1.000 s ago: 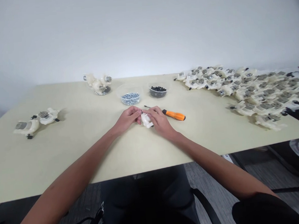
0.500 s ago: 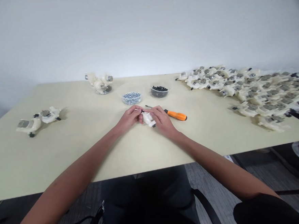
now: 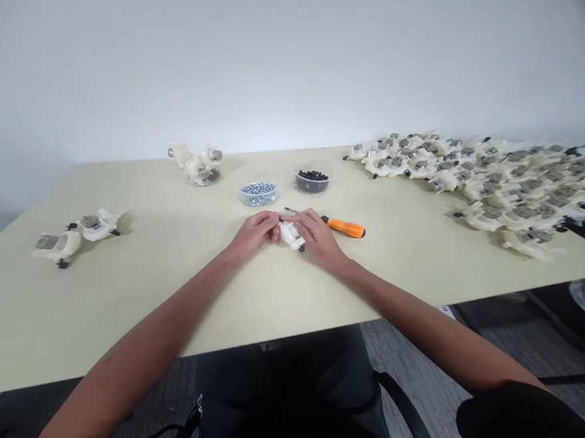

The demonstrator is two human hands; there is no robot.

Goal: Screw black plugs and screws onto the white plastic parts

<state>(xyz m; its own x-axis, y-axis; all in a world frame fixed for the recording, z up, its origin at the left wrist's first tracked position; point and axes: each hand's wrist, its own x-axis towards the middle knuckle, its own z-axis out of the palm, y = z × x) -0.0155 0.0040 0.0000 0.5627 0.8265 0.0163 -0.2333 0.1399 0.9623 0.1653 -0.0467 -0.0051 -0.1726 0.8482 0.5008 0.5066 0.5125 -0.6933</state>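
Note:
My left hand (image 3: pixel 254 234) and my right hand (image 3: pixel 314 236) meet at the middle of the table (image 3: pixel 187 286), both closed round a small white plastic part (image 3: pixel 290 235). A small black piece shows at the part's top, pinched by my left fingertips. The part rests low, at or just above the tabletop. An orange-handled screwdriver (image 3: pixel 342 226) lies just right of my right hand, its tip pointing toward the bowls.
A clear bowl of silver screws (image 3: pixel 258 193) and a bowl of small black pieces (image 3: pixel 311 179) stand behind my hands. Several white parts are heaped at the right (image 3: pixel 495 178). Two more lie at the far left (image 3: pixel 76 235), a small cluster at the back (image 3: pixel 196 163).
The hands stay together on the white part, which has tilted slightly between the fingers. The view has shifted a little.

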